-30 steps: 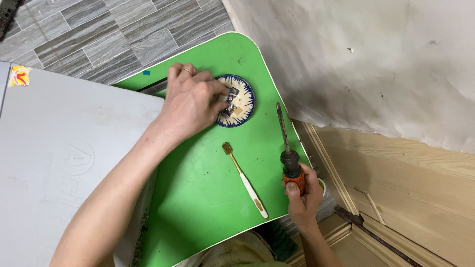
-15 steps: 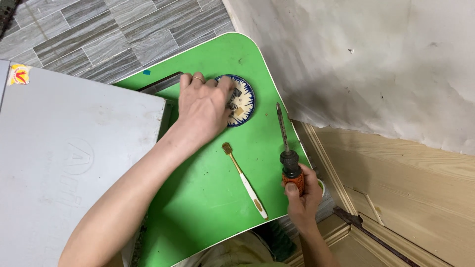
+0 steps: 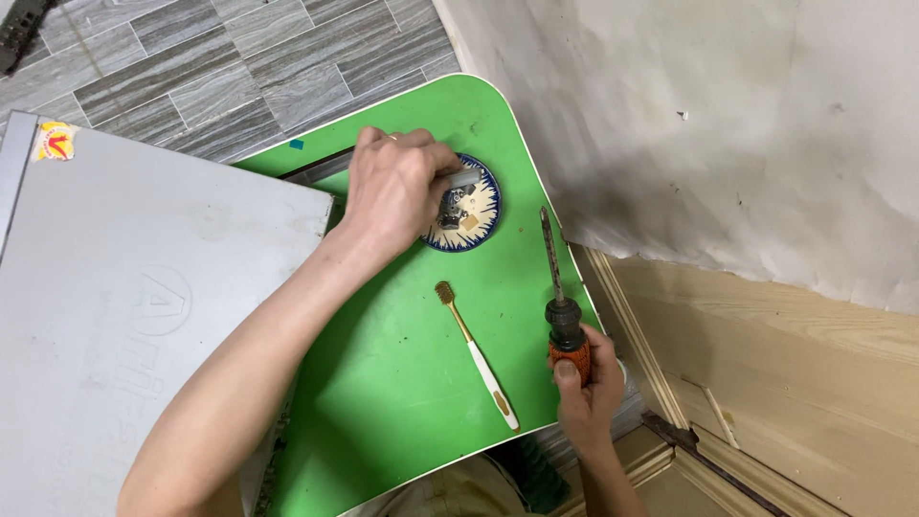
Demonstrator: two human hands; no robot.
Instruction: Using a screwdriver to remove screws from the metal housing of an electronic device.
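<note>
Since half a second ago the left hand [image 3: 397, 187] has slid a little toward the far edge of the green table [image 3: 402, 364] and now pinches a small pale grey cylinder [image 3: 464, 178] between thumb and fingertips, lifted just over the saucer's rim, where before it lay flat across the dish. At the left edge of the table lies a large flat grey panel [image 3: 124, 297], smooth and matt, with a faint embossed emblem and a small coloured sticker at its far corner. The forearm crosses from the near left corner up to the saucer [image 3: 483, 218], a small round glazed dish with a dark blue patterned rim and a cream centre, standing near the far right corner and holding a few tiny metal bits too small to make out. In the middle of the smooth, glossy, round-cornered tabletop lies a toothbrush [image 3: 476, 352], white plastic handle, brownish bristles, pointing away. At the right edge the right hand [image 3: 586, 383] is clamped round the ribbed orange handle of a screwdriver [image 3: 558, 297], its long dull metal shaft resting on the table.
</note>
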